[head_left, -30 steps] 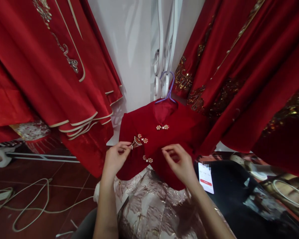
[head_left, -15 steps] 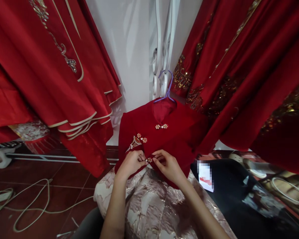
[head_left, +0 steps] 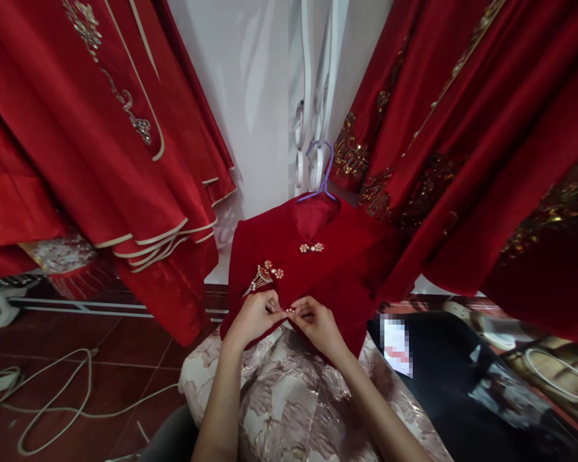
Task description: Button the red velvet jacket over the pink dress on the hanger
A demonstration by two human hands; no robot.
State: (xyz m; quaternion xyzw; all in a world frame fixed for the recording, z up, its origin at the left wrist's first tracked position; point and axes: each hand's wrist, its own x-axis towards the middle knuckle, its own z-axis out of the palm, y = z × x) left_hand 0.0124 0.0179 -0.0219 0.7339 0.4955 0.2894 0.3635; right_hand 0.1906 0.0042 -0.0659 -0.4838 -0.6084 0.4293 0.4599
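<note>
Top point(head_left: 351, 276) hangs from a hanger point(head_left: 324, 183), front toward the person. Left hand point(head_left: 256, 316) and right hand point(head_left: 316, 324) meet at its lower front, backs upward, forearms angled inward. Each hand is closed in a pinch on the lowest clasp point(head_left: 289, 310), which lies between the fingertips, neither hand nearer. Its long axis, partly hidden, appears to run crosswise.

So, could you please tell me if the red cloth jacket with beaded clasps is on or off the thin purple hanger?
On: the thin purple hanger sits in the neck opening of the red cloth jacket, its hook rising above.
</note>
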